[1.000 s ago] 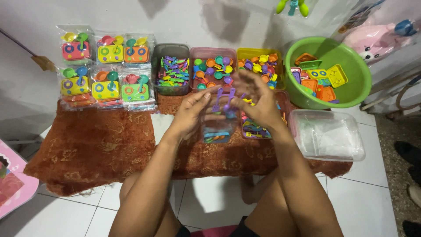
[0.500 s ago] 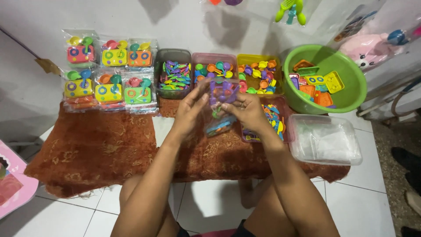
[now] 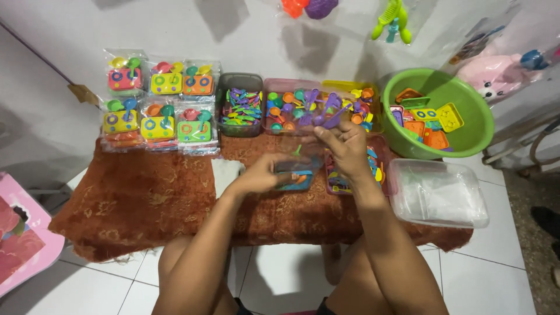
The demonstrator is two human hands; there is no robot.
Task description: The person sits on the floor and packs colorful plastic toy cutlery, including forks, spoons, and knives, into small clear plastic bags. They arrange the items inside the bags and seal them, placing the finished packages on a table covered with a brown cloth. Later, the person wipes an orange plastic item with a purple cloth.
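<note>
Far left, 6 sealed toy packets (image 3: 158,105) lie in 2 rows on the rust-brown cloth (image 3: 146,204). Next, the dark tray (image 3: 239,105) of small coloured utensils. Centre now: the left hand (image 3: 259,175) curls around a clear bag (image 3: 294,174) with bright pieces already inside, steadying it on the cloth. The right hand (image 3: 344,149) hovers just above, fingers pinched on purple spoons (image 3: 326,114) over the pink tray (image 3: 291,108). This looks like the filling step; dropping those spoons in calls for the bag's mouth held open. Further right, the green basin (image 3: 466,111) of toy stoves, then a clear lidded box (image 3: 440,192).
</note>
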